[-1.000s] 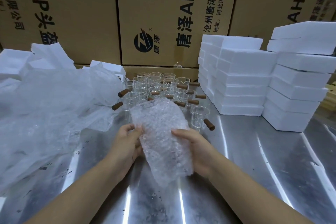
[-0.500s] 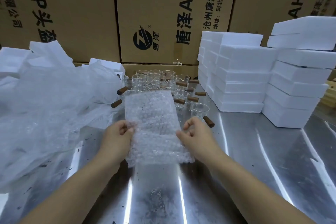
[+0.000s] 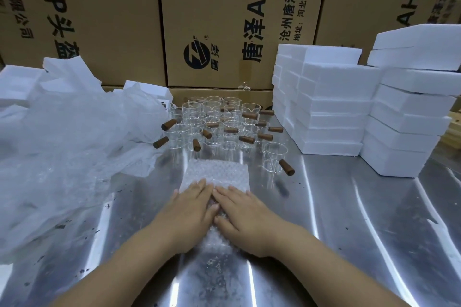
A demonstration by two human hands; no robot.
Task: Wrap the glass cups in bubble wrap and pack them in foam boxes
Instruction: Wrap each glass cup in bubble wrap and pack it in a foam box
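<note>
Left of your hands, a crumpled heap of clear bubble wrap (image 3: 62,147) lies on the shiny steel table (image 3: 361,219). Your left hand (image 3: 189,214) and right hand (image 3: 247,217) lie flat side by side, fingers straight, pressing a small rectangular clear bubble-wrap sheet (image 3: 217,172) down. Beyond your fingertips stand clear glass cups with brown stub handles (image 3: 212,119). Stacked white foam boxes (image 3: 331,107) rise to the far right.

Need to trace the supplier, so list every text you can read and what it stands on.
"唐泽AH4", sideways, cut off: middle brown cardboard carton.
"沧州唐泽通信", cut off: same carton.
"地址:河北河间经济开", cut off: same carton.
"唐泽" by a round black logo: same carton.
"-P头盔", "有限公司": left brown cardboard carton.
"AH4.", cut off: right brown cardboard carton; its small print is too blurred to read.
</note>
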